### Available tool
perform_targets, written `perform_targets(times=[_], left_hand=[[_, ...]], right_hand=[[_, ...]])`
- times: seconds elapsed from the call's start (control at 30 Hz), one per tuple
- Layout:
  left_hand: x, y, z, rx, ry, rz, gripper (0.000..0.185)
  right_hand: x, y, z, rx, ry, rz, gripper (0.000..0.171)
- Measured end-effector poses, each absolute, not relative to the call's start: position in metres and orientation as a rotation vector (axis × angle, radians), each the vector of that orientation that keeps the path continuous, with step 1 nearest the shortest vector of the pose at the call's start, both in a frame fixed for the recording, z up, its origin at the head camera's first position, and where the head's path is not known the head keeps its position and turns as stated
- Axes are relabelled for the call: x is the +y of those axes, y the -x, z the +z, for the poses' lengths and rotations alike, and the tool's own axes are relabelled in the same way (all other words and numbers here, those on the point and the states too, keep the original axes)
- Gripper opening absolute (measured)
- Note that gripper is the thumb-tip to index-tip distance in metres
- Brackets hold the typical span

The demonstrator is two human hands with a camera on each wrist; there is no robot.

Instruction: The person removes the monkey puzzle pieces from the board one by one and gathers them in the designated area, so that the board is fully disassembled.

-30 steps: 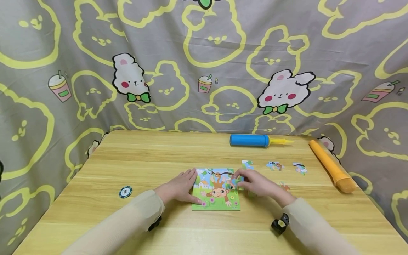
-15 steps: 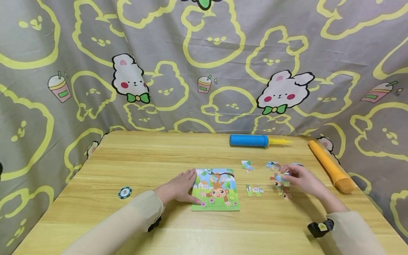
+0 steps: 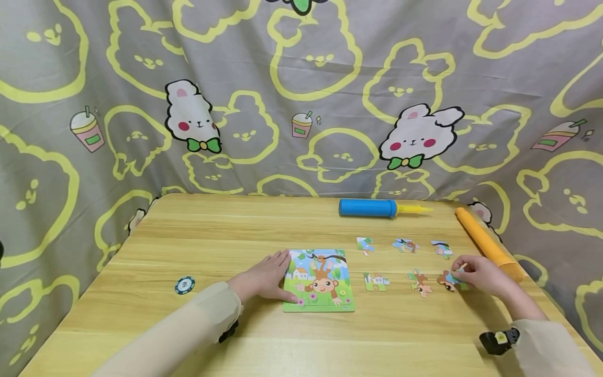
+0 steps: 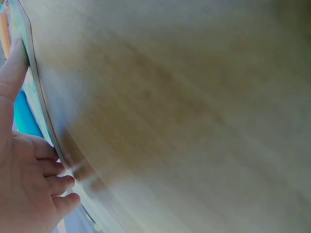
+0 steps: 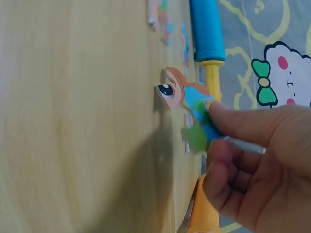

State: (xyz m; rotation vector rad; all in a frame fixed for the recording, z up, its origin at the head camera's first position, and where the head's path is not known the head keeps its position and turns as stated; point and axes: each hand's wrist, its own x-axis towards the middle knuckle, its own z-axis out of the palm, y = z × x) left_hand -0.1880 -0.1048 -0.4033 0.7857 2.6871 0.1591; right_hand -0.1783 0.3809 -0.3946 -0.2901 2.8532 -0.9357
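Observation:
A jigsaw puzzle board [image 3: 320, 285] with a monkey picture lies at mid-table in the head view. My left hand [image 3: 263, 276] rests along its left edge, the thumb on the lower left corner and the fingers at the upper left. Over on the right, my right hand [image 3: 482, 275] pinches a puzzle piece [image 5: 187, 97] between thumb and fingers. That piece shows an eye and brown fur with blue and green parts; the fingers cover some of it. Just left of it lies a brown monkey piece [image 3: 421, 283], and a house piece [image 3: 376, 281] lies nearer the board.
Behind these, a row holds a leaf piece [image 3: 365, 245], a branch piece [image 3: 405, 245] and another piece [image 3: 442, 248]. A blue pump [image 3: 367, 207] lies at the back, an orange baton-like object [image 3: 487, 243] at the right. A round chip [image 3: 185, 285] lies far left.
My right hand has carried the puzzle piece from the board's right edge to the right side of the table, beside the brown monkey piece. The left hand has stayed on the board.

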Motion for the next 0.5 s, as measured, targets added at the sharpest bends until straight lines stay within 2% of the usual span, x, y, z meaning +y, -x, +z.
perform_targets(times=[0.5], left_hand=[[-0.1049, 0.1877, -0.4022, 2.689, -0.793, 0.157, 0.106]], right_hand=[[0.3871, 0.1858, -0.3975, 2.939, 0.184, -0.547, 0.007]])
